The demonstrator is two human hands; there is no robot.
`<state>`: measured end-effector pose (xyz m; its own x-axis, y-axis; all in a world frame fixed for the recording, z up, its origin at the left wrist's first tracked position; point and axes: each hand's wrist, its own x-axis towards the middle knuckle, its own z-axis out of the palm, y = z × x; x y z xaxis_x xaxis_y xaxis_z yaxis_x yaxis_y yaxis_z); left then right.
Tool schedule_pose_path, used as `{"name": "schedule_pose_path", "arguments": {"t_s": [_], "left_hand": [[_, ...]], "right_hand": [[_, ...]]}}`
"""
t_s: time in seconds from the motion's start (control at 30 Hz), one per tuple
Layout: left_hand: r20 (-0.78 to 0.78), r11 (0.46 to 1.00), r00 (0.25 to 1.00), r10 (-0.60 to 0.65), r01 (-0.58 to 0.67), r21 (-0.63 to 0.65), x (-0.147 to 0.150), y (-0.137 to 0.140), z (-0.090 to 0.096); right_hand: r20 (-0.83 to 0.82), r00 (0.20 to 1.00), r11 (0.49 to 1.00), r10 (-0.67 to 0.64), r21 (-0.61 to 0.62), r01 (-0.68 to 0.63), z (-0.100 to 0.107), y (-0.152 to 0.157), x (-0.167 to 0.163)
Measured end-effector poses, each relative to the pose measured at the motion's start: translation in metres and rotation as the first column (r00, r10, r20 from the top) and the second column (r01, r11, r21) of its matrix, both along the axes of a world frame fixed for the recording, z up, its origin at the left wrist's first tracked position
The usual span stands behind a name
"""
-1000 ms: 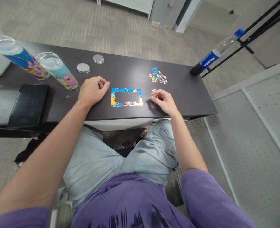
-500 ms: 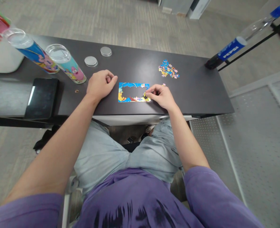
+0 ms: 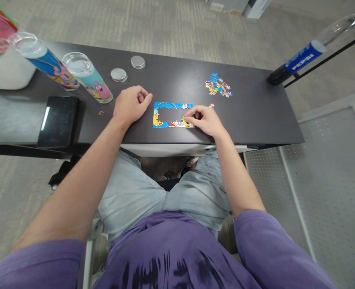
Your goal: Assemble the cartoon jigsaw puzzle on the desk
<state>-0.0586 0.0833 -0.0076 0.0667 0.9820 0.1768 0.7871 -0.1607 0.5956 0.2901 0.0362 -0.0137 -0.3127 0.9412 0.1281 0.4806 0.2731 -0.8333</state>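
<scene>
On the dark table lies a jigsaw puzzle border (image 3: 165,125), joined into a rectangle with a hollow middle. My right hand (image 3: 206,121) covers part of its right side. Thumb and forefinger pinch a small yellow jigsaw puzzle piece (image 3: 184,119) at the inner lower right of the border; the fingers partly hide it. My left hand (image 3: 131,104) rests on the table just left of the border, its fingers curled in with nothing seen in them. Beyond my right hand is a loose piece (image 3: 211,105), and farther back a pile of loose puzzle pieces (image 3: 218,85).
Two clear-topped printed tubes (image 3: 55,68) (image 3: 90,80) stand at the left, near two stacks of silver lids (image 3: 118,74) (image 3: 138,62). A black tablet (image 3: 58,122) lies at the left. A Pepsi bottle (image 3: 300,62) stands at the far right of the table (image 3: 255,116).
The whole view has shifted slightly, so things sit a little farther right. My right hand stays at the border's lower right with its fingers pinched; my left hand has kept its place.
</scene>
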Motion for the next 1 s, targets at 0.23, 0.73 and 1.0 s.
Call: {"name": "schedule_pose_path", "arguments": {"t_s": [0.23,0.73,1.0], "left_hand": [[-0.002,1.000,1.000,0.011,-0.011,0.007,0.001,0.000,-0.002],[-0.013,1.000,1.000,0.016,-0.015,0.007,0.001,0.000,-0.003],[-0.033,1.000,0.999,0.024,-0.024,0.008,-0.001,-0.002,0.001]], "right_hand": [[0.009,1.000,1.000,0.006,0.019,-0.007,-0.002,0.001,0.001],[-0.265,0.917,0.917,-0.298,0.187,0.352,-0.027,0.021,0.028],[-0.201,0.812,0.808,-0.547,0.126,0.576,-0.020,0.047,0.108]]}}
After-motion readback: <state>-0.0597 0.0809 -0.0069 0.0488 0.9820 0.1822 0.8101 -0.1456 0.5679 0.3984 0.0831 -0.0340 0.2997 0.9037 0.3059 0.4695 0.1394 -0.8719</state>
